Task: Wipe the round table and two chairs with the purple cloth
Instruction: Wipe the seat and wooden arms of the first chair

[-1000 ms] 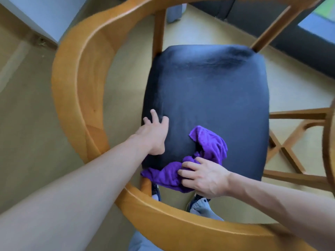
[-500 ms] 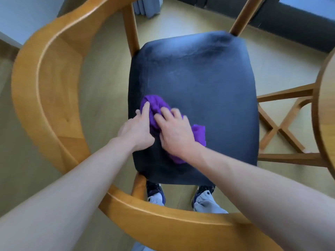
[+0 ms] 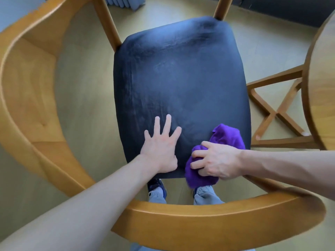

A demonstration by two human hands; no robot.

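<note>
Your right hand (image 3: 216, 161) clutches the bunched purple cloth (image 3: 223, 140) at the seat (image 3: 179, 73)'s near right corner. Your left hand (image 3: 160, 147) lies flat, fingers spread, on the seat just left of the cloth. Most of the seat lies ahead of the cloth, away from you.

left hand (image 3: 159, 153) and cloth (image 3: 224, 138) on chair seat (image 3: 177, 78), table (image 3: 320, 78) to the right

Bare forearms; grey trousers (image 3: 204, 197); dark blue shoes (image 3: 157, 184).
</note>
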